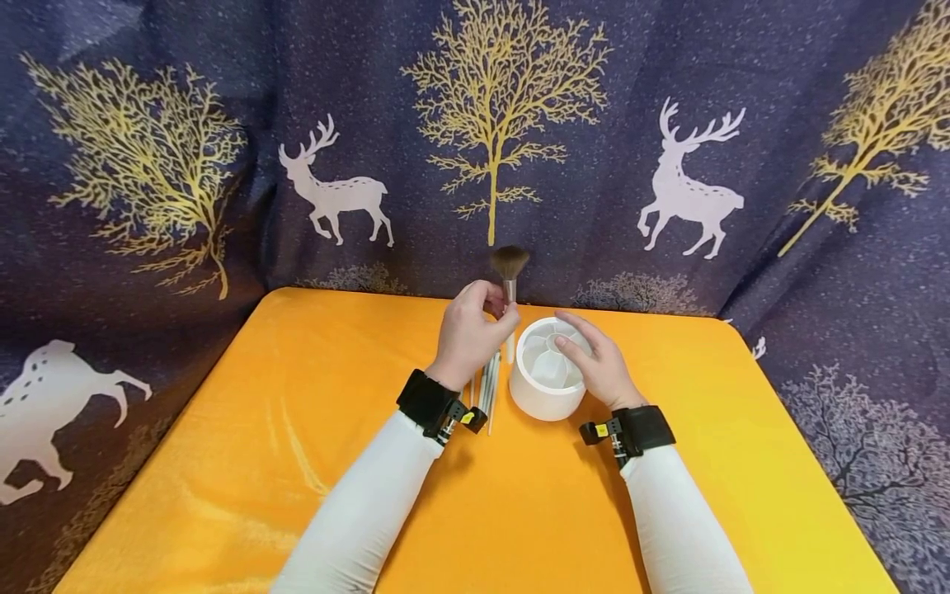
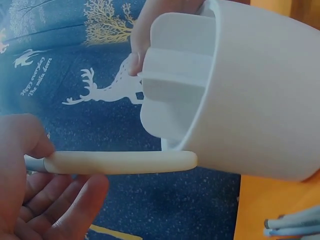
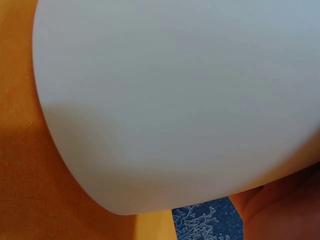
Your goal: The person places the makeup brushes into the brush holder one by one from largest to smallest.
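A makeup brush (image 1: 510, 266) with fluffy brown bristles stands upright in my left hand (image 1: 472, 332), pinched between thumb and fingers near its metal collar. Its pale rounded handle (image 2: 122, 162) points down, and the handle's end overlaps the rim of a white round holder (image 2: 265, 90) in the left wrist view. Thin dividers split the inside of this holder into several compartments. My right hand (image 1: 604, 370) grips the holder's right side, thumb over the rim near the central ring. In the right wrist view the holder's smooth wall (image 3: 175, 100) hides most of that hand.
Several thin brushes (image 1: 490, 388) lie together on the orange tablecloth (image 1: 519, 511), left of the holder and partly under my left wrist. A dark blue curtain (image 1: 579, 223) with deer and trees hangs behind the table's far edge.
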Action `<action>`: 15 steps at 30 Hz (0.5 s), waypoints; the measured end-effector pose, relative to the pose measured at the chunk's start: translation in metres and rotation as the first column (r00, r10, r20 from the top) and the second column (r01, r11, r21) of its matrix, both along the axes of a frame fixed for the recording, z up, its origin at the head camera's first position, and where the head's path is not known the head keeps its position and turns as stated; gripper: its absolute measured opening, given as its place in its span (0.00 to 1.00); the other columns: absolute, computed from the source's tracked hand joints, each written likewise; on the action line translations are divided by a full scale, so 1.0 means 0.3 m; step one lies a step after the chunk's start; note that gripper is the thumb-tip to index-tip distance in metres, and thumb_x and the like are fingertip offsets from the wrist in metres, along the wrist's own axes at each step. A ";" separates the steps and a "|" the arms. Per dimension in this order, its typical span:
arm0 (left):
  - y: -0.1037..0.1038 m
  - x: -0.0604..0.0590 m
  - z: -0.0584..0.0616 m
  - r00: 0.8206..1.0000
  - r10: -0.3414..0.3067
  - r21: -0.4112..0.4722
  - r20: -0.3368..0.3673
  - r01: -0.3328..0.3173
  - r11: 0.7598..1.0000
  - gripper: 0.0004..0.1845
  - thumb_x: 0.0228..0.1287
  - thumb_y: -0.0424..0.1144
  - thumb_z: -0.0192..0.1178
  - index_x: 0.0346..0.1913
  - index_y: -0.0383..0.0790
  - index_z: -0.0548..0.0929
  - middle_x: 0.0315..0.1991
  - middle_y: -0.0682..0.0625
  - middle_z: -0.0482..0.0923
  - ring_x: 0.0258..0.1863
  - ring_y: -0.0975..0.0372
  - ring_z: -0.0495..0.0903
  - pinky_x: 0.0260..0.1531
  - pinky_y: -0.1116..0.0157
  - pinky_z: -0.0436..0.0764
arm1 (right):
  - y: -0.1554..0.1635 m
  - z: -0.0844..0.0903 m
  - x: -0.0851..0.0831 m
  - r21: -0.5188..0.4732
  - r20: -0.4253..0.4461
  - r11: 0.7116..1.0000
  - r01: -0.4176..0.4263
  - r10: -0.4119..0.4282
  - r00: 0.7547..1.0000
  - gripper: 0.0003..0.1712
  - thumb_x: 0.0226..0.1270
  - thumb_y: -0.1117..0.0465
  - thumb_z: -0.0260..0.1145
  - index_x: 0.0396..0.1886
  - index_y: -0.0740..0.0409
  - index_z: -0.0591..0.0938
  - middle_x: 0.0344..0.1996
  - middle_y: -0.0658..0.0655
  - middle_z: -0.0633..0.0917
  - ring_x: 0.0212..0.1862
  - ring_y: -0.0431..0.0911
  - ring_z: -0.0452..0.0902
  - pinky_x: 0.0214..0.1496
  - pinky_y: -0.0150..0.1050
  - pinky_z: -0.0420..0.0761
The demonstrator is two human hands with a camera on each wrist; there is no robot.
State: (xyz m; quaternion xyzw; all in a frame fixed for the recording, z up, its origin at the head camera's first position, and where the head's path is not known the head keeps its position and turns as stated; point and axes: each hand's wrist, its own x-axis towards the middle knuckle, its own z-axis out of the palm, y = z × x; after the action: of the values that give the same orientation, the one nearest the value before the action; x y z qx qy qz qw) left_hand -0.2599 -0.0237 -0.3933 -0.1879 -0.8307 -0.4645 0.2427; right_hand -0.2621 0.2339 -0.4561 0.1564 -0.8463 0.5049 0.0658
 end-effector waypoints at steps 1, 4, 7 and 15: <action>0.003 -0.001 0.001 1.000 -0.004 0.002 -0.005 0.004 1.000 0.09 0.73 0.40 0.71 0.47 0.39 0.84 0.39 0.49 0.82 0.43 0.56 0.84 0.43 0.59 0.81 | 0.000 0.000 0.000 0.001 0.000 1.000 0.002 -0.002 1.000 0.32 0.87 0.47 0.64 0.84 0.49 0.75 0.82 0.58 0.74 0.83 0.59 0.66 0.82 0.64 0.65; 0.012 -0.003 0.003 1.000 -0.013 0.010 -0.018 0.013 1.000 0.09 0.73 0.40 0.71 0.47 0.39 0.84 0.39 0.49 0.82 0.43 0.57 0.84 0.44 0.59 0.82 | 0.002 -0.001 0.000 0.003 0.001 1.000 0.004 -0.004 1.000 0.33 0.87 0.47 0.64 0.84 0.49 0.75 0.82 0.58 0.74 0.83 0.59 0.66 0.82 0.65 0.65; 0.019 -0.005 0.005 0.999 -0.019 0.015 -0.029 0.019 1.000 0.09 0.73 0.39 0.71 0.46 0.38 0.84 0.39 0.49 0.82 0.43 0.56 0.84 0.44 0.58 0.82 | 0.003 -0.004 -0.003 0.008 -0.001 1.000 0.007 -0.007 1.000 0.33 0.87 0.47 0.64 0.84 0.49 0.75 0.81 0.58 0.75 0.83 0.60 0.67 0.82 0.65 0.65; 0.028 -0.010 0.008 0.999 -0.033 0.042 -0.031 0.035 0.999 0.09 0.73 0.39 0.72 0.46 0.39 0.85 0.39 0.49 0.82 0.42 0.57 0.84 0.45 0.59 0.82 | 0.002 -0.003 -0.003 0.008 -0.014 1.000 0.006 -0.006 1.000 0.33 0.87 0.46 0.64 0.84 0.49 0.75 0.81 0.58 0.75 0.83 0.60 0.67 0.82 0.65 0.65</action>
State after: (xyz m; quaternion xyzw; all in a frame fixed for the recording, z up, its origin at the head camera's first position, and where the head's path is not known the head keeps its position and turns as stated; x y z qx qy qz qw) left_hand -0.2630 -0.0154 -0.3908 -0.2036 -0.8136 -0.4832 0.2510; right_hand -0.2632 0.2344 -0.4570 0.1577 -0.8483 0.5002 0.0728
